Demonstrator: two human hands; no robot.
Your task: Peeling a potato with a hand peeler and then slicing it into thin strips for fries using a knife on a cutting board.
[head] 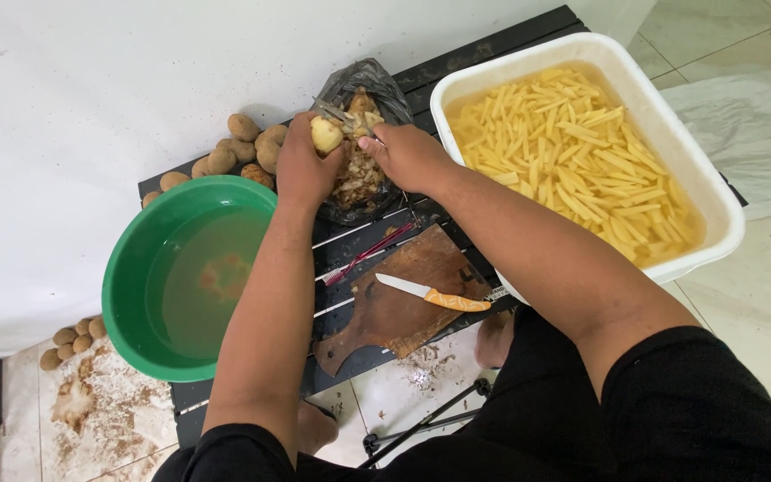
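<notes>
Black sleeves (pixel 671 402) filled the bottom of the view. Further up, a knife (pixel 432 295) with an orange handle lay on the board (pixel 394 308), on the dark desk (pixel 493 49). Over the bag (pixel 363 174) of peels, the left hand (pixel 305 165) held a potato (pixel 326 134) in a closed grip. The right hand (pixel 408 156) gripped a peeler (pixel 336 112) touching the potato. A green bowl (pixel 136 259) of water stood left, a white tub (pixel 725 214) of cut sticks right.
</notes>
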